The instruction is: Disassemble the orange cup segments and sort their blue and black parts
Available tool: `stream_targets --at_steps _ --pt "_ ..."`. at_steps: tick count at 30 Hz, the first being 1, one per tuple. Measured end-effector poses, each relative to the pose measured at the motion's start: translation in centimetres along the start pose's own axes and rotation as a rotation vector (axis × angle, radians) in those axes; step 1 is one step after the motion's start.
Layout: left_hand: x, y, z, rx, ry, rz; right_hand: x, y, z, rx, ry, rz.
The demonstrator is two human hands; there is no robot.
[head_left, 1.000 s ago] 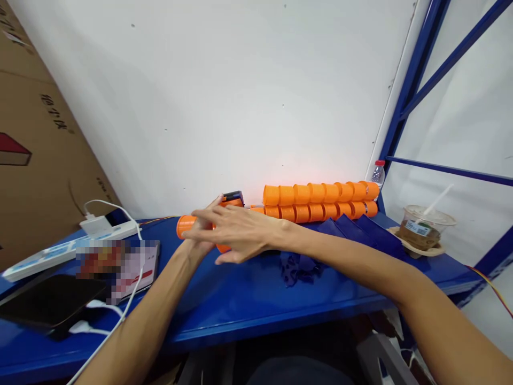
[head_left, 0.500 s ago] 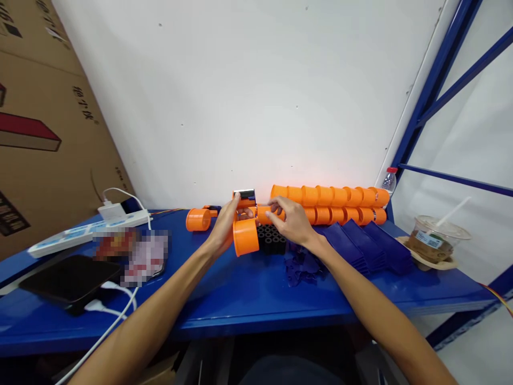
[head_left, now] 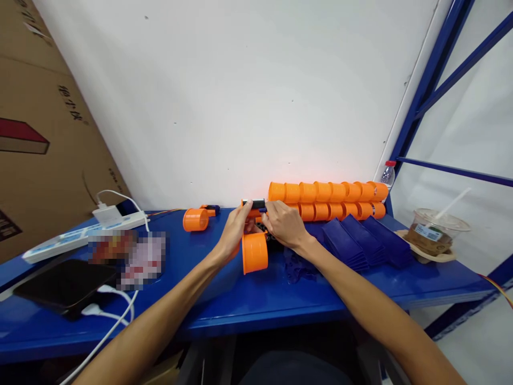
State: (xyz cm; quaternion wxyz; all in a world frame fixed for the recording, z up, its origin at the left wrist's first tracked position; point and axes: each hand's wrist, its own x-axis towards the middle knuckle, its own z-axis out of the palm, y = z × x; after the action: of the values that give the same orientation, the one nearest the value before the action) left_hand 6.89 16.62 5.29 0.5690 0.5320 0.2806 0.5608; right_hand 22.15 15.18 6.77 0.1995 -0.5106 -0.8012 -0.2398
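Note:
An orange plastic part with a round cup-shaped end (head_left: 255,253) is held in my left hand (head_left: 234,230), whose thumb and fingers are closed round its upper section. A black cylinder (head_left: 254,203) lies along the top of that part, beside a small dark-blue piece. My right hand (head_left: 285,222) is closed at the right end of the same part, its fingertips pressed against it; what exactly they pinch is hidden. Black tubes (head_left: 274,243) stand partly covered beneath my right hand. A similar orange part (head_left: 196,220) with a dark-blue end lies to the left on the table.
Two stacked rows of orange cups (head_left: 328,191) lie along the wall. Flat dark-blue pieces (head_left: 348,245) and small blue parts (head_left: 298,264) sit right of centre. A lidded drink cup (head_left: 435,230) stands far right; a power strip (head_left: 86,235) and black device (head_left: 66,283) lie left.
My right hand has come down and left from above the cup row, closing on the held part's right end. The left hand and held part have shifted slightly right and down.

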Motion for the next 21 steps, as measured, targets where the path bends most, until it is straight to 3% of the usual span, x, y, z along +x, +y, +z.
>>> stream_targets --at_steps 4,11,14,16,21 --pt "0.2 0.4 -0.4 0.004 -0.025 -0.091 0.2 0.3 0.2 -0.002 -0.017 -0.043" --pt "0.3 0.6 -0.3 0.027 -0.188 -0.298 0.4 1.8 -1.3 0.04 -0.099 -0.143" --pt "0.4 1.3 -0.5 -0.026 -0.171 -0.381 0.3 2.6 -1.8 0.086 -0.098 -0.129" --pt "0.6 2.4 -1.1 -0.103 -0.101 -0.397 0.1 4.0 -2.3 0.191 -0.064 -0.054" --pt "0.5 4.7 -2.2 -0.189 0.045 -0.277 -0.9 9.6 -4.9 0.506 0.19 0.349"
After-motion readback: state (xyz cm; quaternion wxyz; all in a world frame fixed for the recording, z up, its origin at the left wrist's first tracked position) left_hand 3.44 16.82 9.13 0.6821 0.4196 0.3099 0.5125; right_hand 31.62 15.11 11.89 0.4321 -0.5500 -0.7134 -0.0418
